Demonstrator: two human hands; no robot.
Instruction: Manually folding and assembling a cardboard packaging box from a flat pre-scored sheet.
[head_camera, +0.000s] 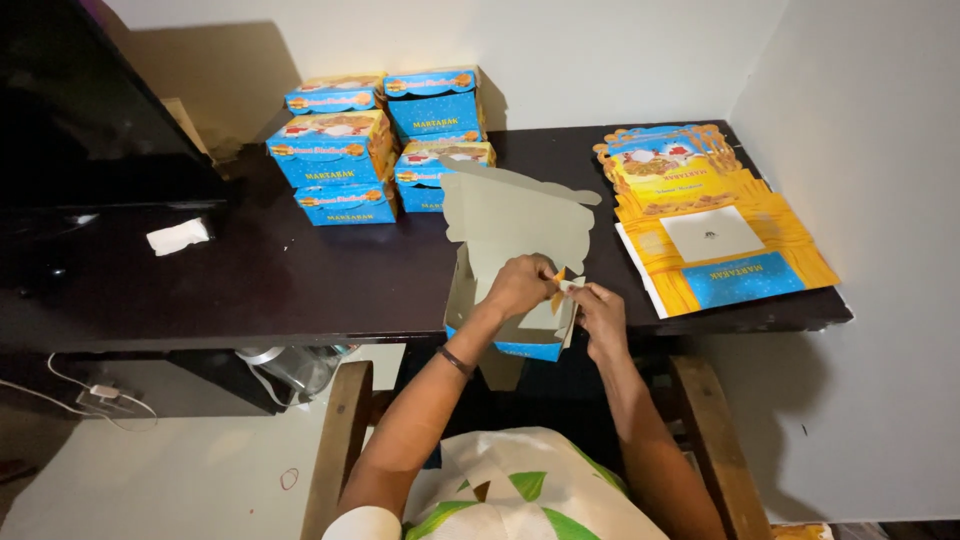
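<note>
Hands work on a half-folded box (505, 290) at the front edge of the dark worktop (250, 280). The box is grey card inside and blue outside, and its big lid flap stands up behind the hands. The left hand (518, 284) is curled over the box's front corner, its fingers pinching a small orange and white flap (562, 290). The right hand (600, 312) is just beside it, fingers closed on the same flap from the other side. The two hands touch at the flap. A dark band sits on the left wrist.

Behind the box, toward the wall, stands a stack of finished boxes (380, 140), blue and yellow. To the right of the box lies a pile of flat, unfolded box sheets (715, 235), yellow and blue. Far left of the box there is a crumpled white paper (178, 236) on the worktop, and a big black screen (80, 110) stands above it.
</note>
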